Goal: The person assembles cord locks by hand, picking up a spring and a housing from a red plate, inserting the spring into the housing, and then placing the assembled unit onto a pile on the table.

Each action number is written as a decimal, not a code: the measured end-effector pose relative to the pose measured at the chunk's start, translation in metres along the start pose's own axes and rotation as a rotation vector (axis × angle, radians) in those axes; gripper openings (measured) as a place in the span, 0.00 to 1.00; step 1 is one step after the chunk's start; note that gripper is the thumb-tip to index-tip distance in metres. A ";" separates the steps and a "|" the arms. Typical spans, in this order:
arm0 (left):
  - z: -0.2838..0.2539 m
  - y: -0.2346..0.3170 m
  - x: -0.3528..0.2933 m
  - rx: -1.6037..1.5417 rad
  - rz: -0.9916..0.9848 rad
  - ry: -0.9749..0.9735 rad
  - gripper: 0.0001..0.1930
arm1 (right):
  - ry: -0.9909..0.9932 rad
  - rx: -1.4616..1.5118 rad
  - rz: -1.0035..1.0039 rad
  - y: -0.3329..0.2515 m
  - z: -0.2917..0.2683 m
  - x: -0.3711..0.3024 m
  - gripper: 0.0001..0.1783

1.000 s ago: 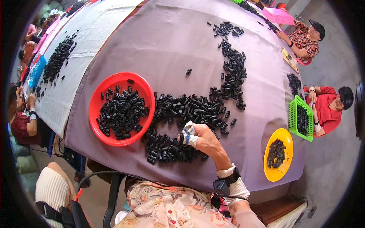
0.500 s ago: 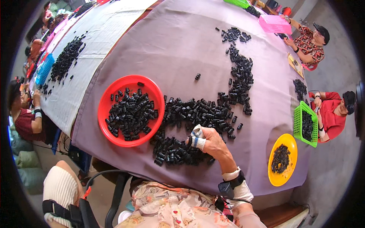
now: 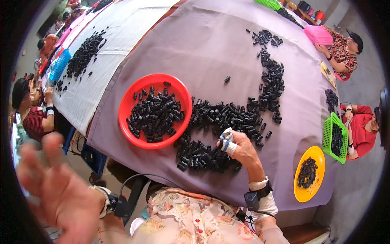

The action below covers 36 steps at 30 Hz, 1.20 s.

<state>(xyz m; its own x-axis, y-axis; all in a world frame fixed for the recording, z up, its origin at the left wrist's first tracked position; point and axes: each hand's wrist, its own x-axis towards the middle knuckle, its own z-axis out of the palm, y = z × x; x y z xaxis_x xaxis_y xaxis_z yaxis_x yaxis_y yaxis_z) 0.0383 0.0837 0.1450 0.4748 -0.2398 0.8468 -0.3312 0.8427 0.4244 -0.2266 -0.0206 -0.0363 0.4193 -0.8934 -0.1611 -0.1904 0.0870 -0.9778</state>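
My left hand (image 3: 67, 195) is raised at the lower left, close to the camera and off the table. It is blurred, but its fingers are visibly apart and nothing shows in them. Over the near part of a heap of small black cylindrical pieces (image 3: 219, 114), my right hand (image 3: 243, 150) is closed. Striped white cloth covers wrap its thumb and finger, and whatever they pinch is hidden. Left of the heap sits a red round tray (image 3: 187, 103) holding many of the same pieces.
A yellow plate (image 3: 317, 153) with dark bits lies at the right table edge, near a green basket (image 3: 343, 152) of black pieces. One loose piece (image 3: 227, 79) lies apart. Co-workers sit on both sides. Another black heap (image 3: 85, 55) rests on the white cloth.
My left hand has come up into view at the lower left. The whole scene has shifted right in the picture, while my right hand stays closed at the heap.
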 end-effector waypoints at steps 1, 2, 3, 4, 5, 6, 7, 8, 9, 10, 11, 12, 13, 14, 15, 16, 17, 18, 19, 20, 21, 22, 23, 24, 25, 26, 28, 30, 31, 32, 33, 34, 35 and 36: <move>-0.012 -0.010 0.005 -0.073 -0.120 -0.513 0.44 | -0.023 0.029 -0.022 -0.004 0.000 0.000 0.07; -0.018 -0.022 -0.001 -0.002 -0.233 -0.633 0.38 | -0.012 0.025 -0.016 -0.006 0.000 0.000 0.07; -0.017 -0.039 -0.022 0.007 -0.419 -0.635 0.34 | 0.029 0.020 0.001 -0.001 -0.005 -0.002 0.07; -0.016 -0.044 -0.038 0.056 -0.595 -0.621 0.30 | 0.018 0.035 0.099 -0.003 -0.009 -0.003 0.08; -0.015 -0.054 -0.053 0.017 -0.720 -0.659 0.21 | 0.008 0.053 0.132 -0.002 -0.011 -0.004 0.07; -0.015 -0.061 -0.062 0.063 -0.924 -0.722 0.16 | 0.015 0.070 0.132 0.000 -0.012 -0.003 0.07; -0.016 -0.067 -0.073 0.145 -1.059 -0.771 0.14 | 0.020 0.084 0.131 0.002 -0.012 -0.003 0.07; -0.022 -0.079 -0.089 0.228 -1.064 -0.830 0.12 | 0.012 0.085 0.134 0.001 -0.013 -0.002 0.07; -0.025 -0.087 -0.099 0.291 -1.058 -0.860 0.11 | 0.017 0.079 0.120 -0.001 -0.013 -0.001 0.07; -0.030 -0.093 -0.111 0.325 -1.026 -0.890 0.10 | 0.022 0.073 0.106 -0.002 -0.012 -0.001 0.07; -0.034 -0.097 -0.120 0.361 -0.994 -0.919 0.09 | 0.012 0.076 0.109 -0.003 -0.012 -0.001 0.07; -0.034 -0.098 -0.125 0.407 -0.948 -0.977 0.09 | 0.027 0.066 0.111 -0.006 -0.013 -0.002 0.07; -0.034 -0.098 -0.130 0.453 -0.901 -1.033 0.09 | 0.041 0.057 0.111 -0.007 -0.013 -0.002 0.07; -0.038 -0.099 -0.139 0.479 -0.784 -1.048 0.11 | 0.042 0.073 0.108 -0.006 -0.013 -0.003 0.06; -0.034 -0.100 -0.140 0.477 -0.788 -1.050 0.11 | 0.044 0.073 0.113 -0.005 -0.013 -0.004 0.06; -0.030 -0.101 -0.139 0.566 -0.582 -1.081 0.13 | 0.042 0.062 0.114 -0.005 -0.014 -0.004 0.06; -0.027 -0.104 -0.138 0.648 -0.372 -1.102 0.14 | 0.040 0.050 0.114 -0.005 -0.014 -0.004 0.06; -0.028 -0.109 -0.141 0.675 -0.383 -1.129 0.17 | 0.034 0.059 0.119 -0.006 -0.014 -0.003 0.07; -0.030 -0.112 -0.144 0.676 -0.380 -1.127 0.17 | 0.034 0.058 0.116 -0.004 -0.015 -0.003 0.07; -0.032 -0.115 -0.147 0.709 -0.366 -1.172 0.18 | 0.038 0.083 0.107 0.000 -0.017 -0.003 0.06; -0.034 -0.119 -0.151 0.738 -0.350 -1.221 0.19 | 0.048 0.111 0.100 0.003 -0.017 -0.004 0.06; -0.037 -0.121 -0.157 0.732 -0.335 -1.204 0.19 | 0.056 0.112 0.099 0.001 -0.019 -0.004 0.06; -0.038 -0.125 -0.159 0.725 -0.331 -1.208 0.19 | 0.076 0.104 0.115 -0.001 -0.020 -0.003 0.06; -0.041 -0.128 -0.161 0.751 -0.315 -1.219 0.19 | 0.091 0.097 0.133 -0.002 -0.022 -0.004 0.06; -0.043 -0.129 -0.162 0.776 -0.300 -1.229 0.18 | 0.094 0.099 0.134 -0.002 -0.023 -0.005 0.06; -0.045 -0.131 -0.162 0.766 -0.298 -1.234 0.17 | 0.096 0.102 0.138 -0.002 -0.024 -0.006 0.06; -0.044 -0.132 -0.158 0.768 -0.315 -1.232 0.17 | 0.097 0.105 0.141 -0.001 -0.026 -0.007 0.06; -0.046 -0.135 -0.151 0.800 -0.323 -1.226 0.17 | 0.127 0.096 0.146 -0.002 -0.028 -0.010 0.05; -0.052 -0.141 -0.150 0.830 -0.260 -1.203 0.17 | 0.128 0.100 0.145 0.000 -0.029 -0.011 0.05; -0.057 -0.145 -0.147 0.857 -0.271 -1.182 0.17 | 0.141 0.105 0.140 0.003 -0.030 -0.012 0.06; -0.061 -0.149 -0.143 0.882 -0.282 -1.161 0.17 | 0.156 0.109 0.135 0.004 -0.032 -0.012 0.06; -0.063 -0.151 -0.140 0.891 -0.288 -1.110 0.18 | 0.169 0.122 0.145 0.003 -0.033 -0.013 0.07; -0.062 -0.148 -0.139 0.891 -0.285 -1.114 0.18 | 0.171 0.125 0.145 0.004 -0.036 -0.014 0.07; -0.053 -0.139 -0.135 0.830 -0.321 -1.072 0.18 | 0.197 0.114 0.138 0.007 -0.040 -0.015 0.07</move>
<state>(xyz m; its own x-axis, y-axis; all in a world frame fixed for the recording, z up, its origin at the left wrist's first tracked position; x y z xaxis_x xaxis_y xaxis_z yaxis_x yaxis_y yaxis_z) 0.0635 0.0250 -0.0458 -0.1029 -0.9322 0.3470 -0.8886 0.2429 0.3891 -0.2697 -0.0243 -0.0357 0.2137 -0.9372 -0.2757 -0.1283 0.2529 -0.9590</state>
